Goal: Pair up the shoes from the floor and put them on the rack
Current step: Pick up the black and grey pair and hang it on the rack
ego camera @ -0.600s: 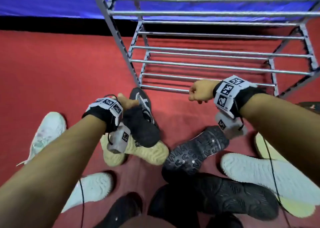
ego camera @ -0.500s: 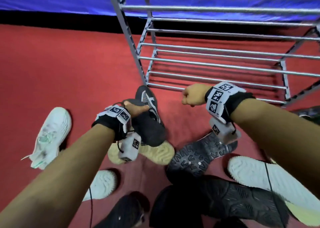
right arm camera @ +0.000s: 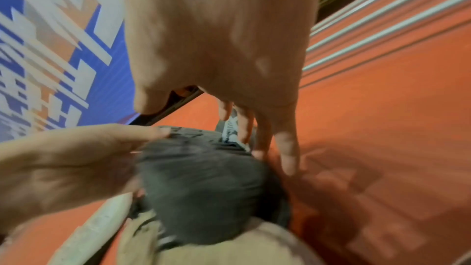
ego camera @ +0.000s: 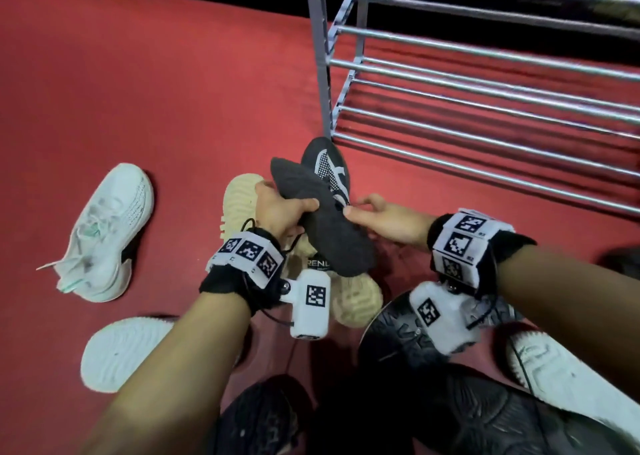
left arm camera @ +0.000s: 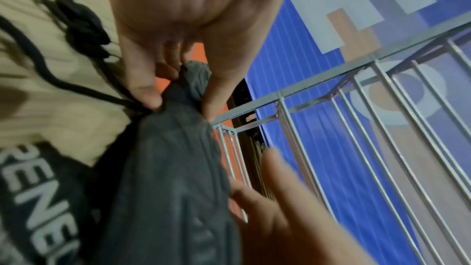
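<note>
My left hand (ego camera: 284, 212) pinches a dark grey knit shoe (ego camera: 332, 243) between thumb and fingers and holds it above the red floor; the left wrist view shows the same pinch on the shoe (left arm camera: 165, 168). My right hand (ego camera: 367, 212) has come in from the right with straight fingers (right arm camera: 285, 148) along the shoe's far side and the thumb on top. Just behind lies a black shoe with white markings (ego camera: 329, 167). Under my hands lie two beige shoes (ego camera: 239, 195), soles up. The grey metal rack (ego camera: 485, 91) stands at the upper right, with nothing on the bars in view.
A white shoe (ego camera: 107, 233) lies at the left, and a white sole (ego camera: 121, 350) near my left forearm. Black shoes, soles up (ego camera: 398, 337), crowd the lower middle, with another white shoe (ego camera: 554, 371) at the lower right. Bare red floor stretches to the upper left.
My right hand was a fist near the rack; it has opened and moved left onto the dark grey shoe. My left hand has kept hold of that shoe. The head view has swung left.
</note>
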